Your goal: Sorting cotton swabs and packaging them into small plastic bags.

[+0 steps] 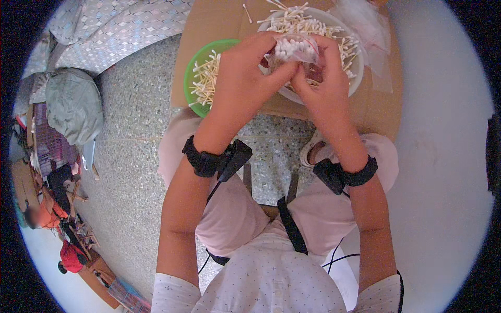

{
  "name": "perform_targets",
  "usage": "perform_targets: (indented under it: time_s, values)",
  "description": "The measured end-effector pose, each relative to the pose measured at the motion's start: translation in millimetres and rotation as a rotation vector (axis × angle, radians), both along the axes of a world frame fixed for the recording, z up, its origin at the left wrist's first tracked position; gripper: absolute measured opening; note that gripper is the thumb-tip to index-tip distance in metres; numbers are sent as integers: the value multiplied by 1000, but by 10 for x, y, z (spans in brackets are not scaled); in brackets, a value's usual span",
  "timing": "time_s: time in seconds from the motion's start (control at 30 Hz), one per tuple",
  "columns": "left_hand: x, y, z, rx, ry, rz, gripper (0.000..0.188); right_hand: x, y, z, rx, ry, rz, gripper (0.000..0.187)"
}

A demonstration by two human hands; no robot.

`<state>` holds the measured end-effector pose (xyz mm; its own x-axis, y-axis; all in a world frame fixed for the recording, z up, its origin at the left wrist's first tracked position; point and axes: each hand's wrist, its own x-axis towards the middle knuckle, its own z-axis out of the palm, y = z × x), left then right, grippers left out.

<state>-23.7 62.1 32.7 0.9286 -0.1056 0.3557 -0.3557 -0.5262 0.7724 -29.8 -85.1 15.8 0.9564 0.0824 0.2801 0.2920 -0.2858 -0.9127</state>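
The left hand (245,73) and right hand (327,88) are gripping a small clear bag (308,56) of cotton sticks (288,49) over the white bowl (358,75), maybe so dropped ones are landing inside. A green bowl (188,86) is sitting close by.

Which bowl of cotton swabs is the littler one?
The green bowl, on the left side of the cardboard. The other, the white bowl to its right, is clearly wider.
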Motion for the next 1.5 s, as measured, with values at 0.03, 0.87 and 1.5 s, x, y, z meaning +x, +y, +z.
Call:
perform_targets:
  time_s: [0.03, 0.87, 1.5]
  values:
    - [2, 1, -6, 40, -25, 6, 34, -11, 5, 6, -9, 56, -12, 41]
    - [35, -11, 2, -375, 237, -20, 29, 9, 24, 54, 452, 42, 233, 45]
    - [35, -226, 27, -164, 204, 79, 32, -26, 169, -153, 489, 66, -113, 30]
